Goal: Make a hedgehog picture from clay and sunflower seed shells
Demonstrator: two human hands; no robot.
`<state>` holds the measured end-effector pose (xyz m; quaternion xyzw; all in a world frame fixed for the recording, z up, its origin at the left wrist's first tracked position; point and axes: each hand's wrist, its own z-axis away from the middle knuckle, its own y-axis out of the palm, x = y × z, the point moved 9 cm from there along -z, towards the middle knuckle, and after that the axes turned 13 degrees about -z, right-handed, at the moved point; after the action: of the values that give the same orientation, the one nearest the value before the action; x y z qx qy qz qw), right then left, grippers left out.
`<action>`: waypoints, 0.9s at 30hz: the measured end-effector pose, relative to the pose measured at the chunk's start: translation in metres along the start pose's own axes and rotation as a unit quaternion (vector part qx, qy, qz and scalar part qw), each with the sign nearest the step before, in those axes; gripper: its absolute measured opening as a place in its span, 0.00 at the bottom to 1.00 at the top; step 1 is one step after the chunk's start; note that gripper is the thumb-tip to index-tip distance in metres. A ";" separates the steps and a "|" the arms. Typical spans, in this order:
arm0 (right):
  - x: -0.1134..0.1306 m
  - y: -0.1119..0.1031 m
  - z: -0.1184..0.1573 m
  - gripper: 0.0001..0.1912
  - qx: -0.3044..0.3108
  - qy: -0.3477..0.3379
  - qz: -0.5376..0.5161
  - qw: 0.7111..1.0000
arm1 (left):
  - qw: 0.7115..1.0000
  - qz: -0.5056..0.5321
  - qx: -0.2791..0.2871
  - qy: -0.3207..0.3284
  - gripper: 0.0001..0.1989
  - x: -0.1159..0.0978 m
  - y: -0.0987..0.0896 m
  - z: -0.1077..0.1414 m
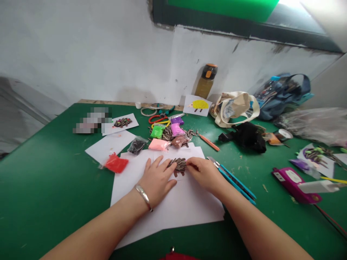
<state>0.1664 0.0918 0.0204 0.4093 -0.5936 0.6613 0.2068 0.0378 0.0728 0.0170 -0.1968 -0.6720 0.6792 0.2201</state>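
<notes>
My left grip (155, 179) is lying spread, touching the seed cluster (178, 165) on white paper (173, 207); right grip (203, 174) is curling at the cluster's edge, hold unclear; sideways pressing could be skewing it

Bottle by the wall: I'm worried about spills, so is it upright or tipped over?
Upright: the bottle stands with its orange-topped lid uppermost, behind the card bearing a yellow figure.
</notes>
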 end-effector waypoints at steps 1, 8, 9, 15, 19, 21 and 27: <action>0.001 0.001 0.000 0.09 0.002 -0.003 0.006 1.000 | 1.000 -0.001 -0.001 0.000 0.23 0.000 0.000 0.000; 0.011 0.010 0.001 0.08 -0.002 -0.049 0.050 0.998 | 1.000 -0.004 -0.006 0.003 0.22 0.000 0.001 -0.001; 0.011 0.010 0.001 0.08 -0.004 -0.051 0.053 0.997 | 1.000 -0.004 -0.007 0.003 0.22 0.000 0.001 -0.001; 0.014 0.013 0.001 0.08 0.004 -0.054 0.045 0.998 | 1.000 0.002 -0.005 0.001 0.22 0.000 0.001 -0.001; 0.007 0.006 0.000 0.06 0.005 -0.016 0.027 0.999 | 1.000 0.001 0.001 0.001 0.22 -0.001 0.000 0.000; -0.001 0.000 0.000 0.05 0.000 0.017 0.037 0.999 | 1.000 0.001 -0.001 0.000 0.23 0.000 -0.001 0.000; -0.005 -0.004 -0.001 0.09 0.011 0.022 0.074 0.997 | 1.000 -0.001 0.000 0.000 0.22 0.000 0.000 0.000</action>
<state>0.1722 0.0944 0.0188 0.3516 -0.6102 0.6905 0.1654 0.0379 0.0732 0.0168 -0.1962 -0.6718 0.6791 0.2212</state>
